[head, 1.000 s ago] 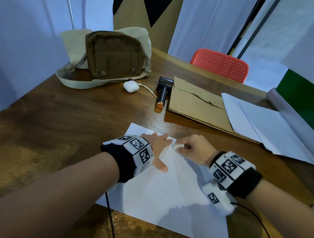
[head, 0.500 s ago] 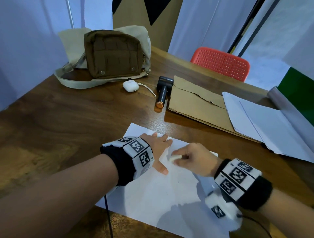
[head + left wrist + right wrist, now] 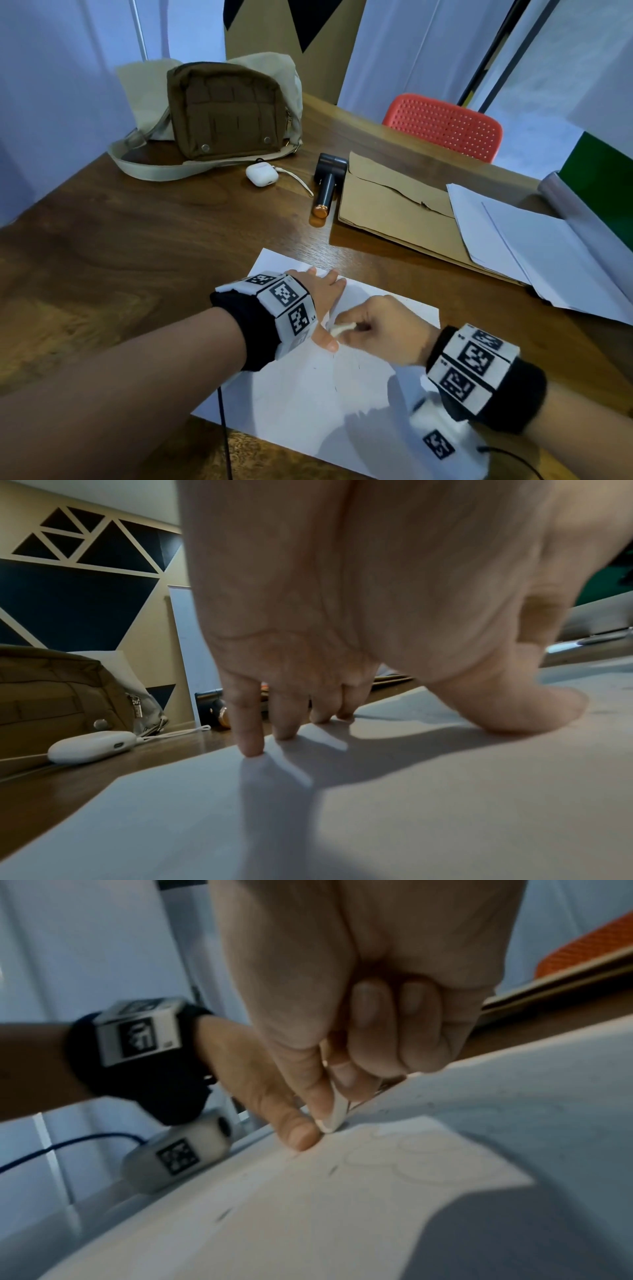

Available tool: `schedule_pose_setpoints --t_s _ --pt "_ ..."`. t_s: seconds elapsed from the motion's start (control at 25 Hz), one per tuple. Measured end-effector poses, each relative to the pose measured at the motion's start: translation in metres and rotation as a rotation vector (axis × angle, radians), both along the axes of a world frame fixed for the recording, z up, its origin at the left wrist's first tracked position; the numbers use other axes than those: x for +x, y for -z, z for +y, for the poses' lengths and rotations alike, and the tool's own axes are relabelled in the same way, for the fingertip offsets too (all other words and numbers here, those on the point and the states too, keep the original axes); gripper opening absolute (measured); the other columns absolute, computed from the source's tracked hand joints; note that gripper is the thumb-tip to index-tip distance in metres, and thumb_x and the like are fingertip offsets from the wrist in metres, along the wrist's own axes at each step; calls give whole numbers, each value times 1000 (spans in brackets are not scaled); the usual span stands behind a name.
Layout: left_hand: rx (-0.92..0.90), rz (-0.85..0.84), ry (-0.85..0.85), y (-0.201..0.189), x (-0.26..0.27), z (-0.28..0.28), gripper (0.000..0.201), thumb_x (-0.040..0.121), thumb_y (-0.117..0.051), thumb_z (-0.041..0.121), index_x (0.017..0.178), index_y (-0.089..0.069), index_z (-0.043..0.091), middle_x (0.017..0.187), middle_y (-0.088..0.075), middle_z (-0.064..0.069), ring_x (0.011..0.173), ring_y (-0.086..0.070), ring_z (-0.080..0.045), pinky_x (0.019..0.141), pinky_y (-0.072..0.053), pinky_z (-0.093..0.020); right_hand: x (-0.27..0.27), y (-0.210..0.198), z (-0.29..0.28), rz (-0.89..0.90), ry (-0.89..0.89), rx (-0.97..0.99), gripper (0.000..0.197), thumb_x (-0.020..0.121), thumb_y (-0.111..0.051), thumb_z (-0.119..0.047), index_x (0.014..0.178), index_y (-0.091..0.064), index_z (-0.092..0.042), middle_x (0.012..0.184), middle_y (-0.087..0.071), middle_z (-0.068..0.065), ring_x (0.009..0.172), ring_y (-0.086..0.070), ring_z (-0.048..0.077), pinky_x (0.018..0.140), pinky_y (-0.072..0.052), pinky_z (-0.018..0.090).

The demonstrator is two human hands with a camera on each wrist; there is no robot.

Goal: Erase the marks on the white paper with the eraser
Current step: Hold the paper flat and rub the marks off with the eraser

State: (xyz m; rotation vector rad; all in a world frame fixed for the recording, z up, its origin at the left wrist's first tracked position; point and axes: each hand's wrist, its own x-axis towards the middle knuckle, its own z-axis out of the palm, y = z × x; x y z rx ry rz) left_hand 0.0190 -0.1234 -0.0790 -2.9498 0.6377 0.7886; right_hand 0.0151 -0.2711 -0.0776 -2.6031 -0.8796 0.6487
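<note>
bare forearms, black wristbands (image 3: 246,329) carrying white square-coded marker blocks (image 3: 286,301).

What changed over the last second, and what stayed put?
The right hand, pinching the eraser throughout, slid it down the white paper toward the person, ending beside the left thumb. The left hand kept pressing the sheet flat; paper and table items stayed put.

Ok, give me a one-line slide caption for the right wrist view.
Right hand pinches the eraser against the white paper, beside the left hand.
</note>
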Motion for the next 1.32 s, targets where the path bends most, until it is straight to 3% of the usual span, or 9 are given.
schedule_pose_setpoints --t_s 0.16,0.28,0.4,0.56,0.8,0.92,1.04,1.2,1.32 --pt "-7 16 -10 -1 -1 -1 98 81 -63 52 151 -4 16 158 -9 -4 144 -16 -30 109 -32 -45 31 -5 -2 -103 184 -79 24 91 -52 -22 103 -71 -13 86 -70 5 77 -62 17 66 -45 20" --pt "-17 18 -10 -2 -1 0 97 80 -64 50 151 -7 18 158 -11 -5 144 -17 -32 109 -32 -46 26 -1 -2 -212 160 -84 21 91 -50 -19 83 -69 -14 60 -56 -5 58 -51 6 63 -39 23" --pt "-12 15 -5 0 0 0 97 80 -64 52 151 -7 18 158 -10 -5 144 -18 -33 108 -33 -45 -2 -2 -1 -70 21 -41 23 89 -52 -16 101 -72 -22 45 -52 -19 52 -51 -7 56 -34 3" --pt "0 21 -3 0 0 0 99 81 -62 52 151 -2 18 159 -6 -5 145 -13 -33 111 -29 -46 28 -5 -5 -147 177 -135 25 92 -50 -21 104 -70 -13 89 -71 4 74 -58 9 66 -43 16" --pt "13 27 -11 4 3 -2 102 80 -63 54 151 2 20 159 0 -4 145 -8 -34 111 -28 -47 -3 -2 -11 -112 -19 -82 20 89 -52 -16 96 -71 -16 62 -49 -6 55 -44 6 58 -33 13" --pt "23 11 -2 4 2 -2 101 81 -62 54 151 1 18 159 -3 -5 145 -10 -34 109 -30 -47 18 -3 -13 -88 61 -105 22 90 -53 -17 103 -71 -15 80 -64 -4 65 -51 -2 65 -38 6" --pt "9 -5 -6 4 1 -1 100 81 -62 54 152 0 20 159 -3 -4 145 -11 -33 110 -29 -46 38 2 -11 -207 211 -135 23 91 -48 -19 91 -68 -8 85 -68 13 71 -54 16 68 -44 24" --pt "5 8 -22 7 2 0 102 79 -63 55 151 1 22 160 0 -2 146 -7 -32 112 -26 -47 -3 2 -11 -126 21 -67 21 88 -51 -16 94 -71 -17 63 -54 -2 54 -43 9 64 -39 20" --pt "1 5 -14 7 2 -1 102 80 -63 55 151 2 21 160 -1 -3 146 -7 -33 111 -26 -47 6 -2 -12 -69 69 -97 22 89 -53 -19 102 -72 -18 84 -67 1 68 -55 4 73 -45 19"
